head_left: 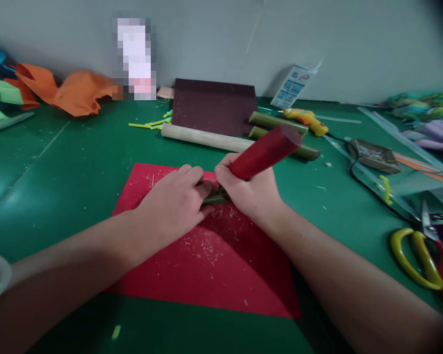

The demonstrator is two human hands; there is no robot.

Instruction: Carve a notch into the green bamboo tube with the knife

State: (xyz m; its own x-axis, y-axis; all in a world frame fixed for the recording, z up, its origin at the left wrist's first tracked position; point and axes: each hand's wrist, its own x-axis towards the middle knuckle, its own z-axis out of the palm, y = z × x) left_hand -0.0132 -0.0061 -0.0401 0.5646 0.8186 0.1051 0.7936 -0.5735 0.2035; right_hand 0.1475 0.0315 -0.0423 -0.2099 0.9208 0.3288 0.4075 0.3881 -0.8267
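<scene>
Your right hand (253,196) is wrapped around the thick red handle (267,151), which tilts up rightward, while your left hand (179,196) holds a green bamboo-like piece (215,199) over the red sheet (192,282).

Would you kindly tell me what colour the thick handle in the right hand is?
The thick handle is dark red, showing best in the head view.

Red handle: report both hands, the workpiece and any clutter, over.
Right hand: grip closed around red handle. Left hand: holding green piece over red sheet. Handle's lower end hidden. Pale shavings litter sheet; scissors off right.
</scene>
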